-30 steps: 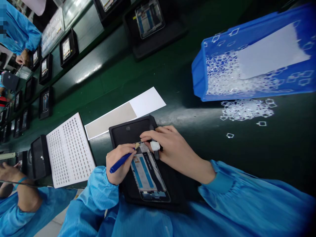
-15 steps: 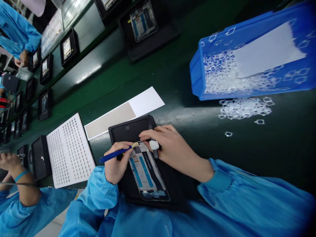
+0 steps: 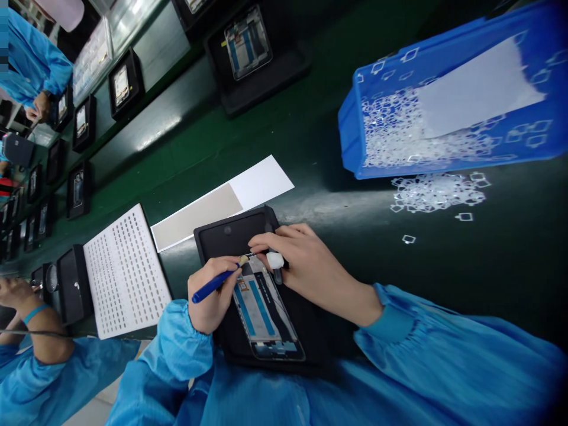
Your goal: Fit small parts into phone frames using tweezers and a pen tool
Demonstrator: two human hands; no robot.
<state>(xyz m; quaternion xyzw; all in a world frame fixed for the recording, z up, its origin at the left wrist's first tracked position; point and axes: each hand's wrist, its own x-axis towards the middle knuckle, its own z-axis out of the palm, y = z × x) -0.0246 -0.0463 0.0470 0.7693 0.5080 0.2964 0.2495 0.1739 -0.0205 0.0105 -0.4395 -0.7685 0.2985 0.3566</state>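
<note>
A phone frame [image 3: 261, 307] with blue strips lies in a black tray [image 3: 235, 234] directly before me. My left hand [image 3: 212, 293] pinches a blue pen-like stick [image 3: 213, 286], whose pale tip touches or hovers just over the frame's top edge; I cannot tell which. On the other side, my right hand [image 3: 306, 263] is closed around a dark slim tool with a white block [image 3: 275, 260] on it. Its fingertips rest near the frame's top edge, close to the pale tip. The fingers hide part of that edge and most of the dark tool.
Right, a blue bin [image 3: 355, 142] holds small white frame-shaped pieces; a loose pile [image 3: 437, 194] lies before it. A white-and-beige card [image 3: 261, 180] and a dotted white sheet [image 3: 126, 272] lie left. Another phone tray [image 3: 266, 89] stands beyond. Co-workers' hands [image 3: 18, 294] are at far left.
The blue stick has tilted more steeply, its rear end swinging down and right while the tip stays near the frame's top edge. The far phone tray has shifted left. My right hand is nearly still.
</note>
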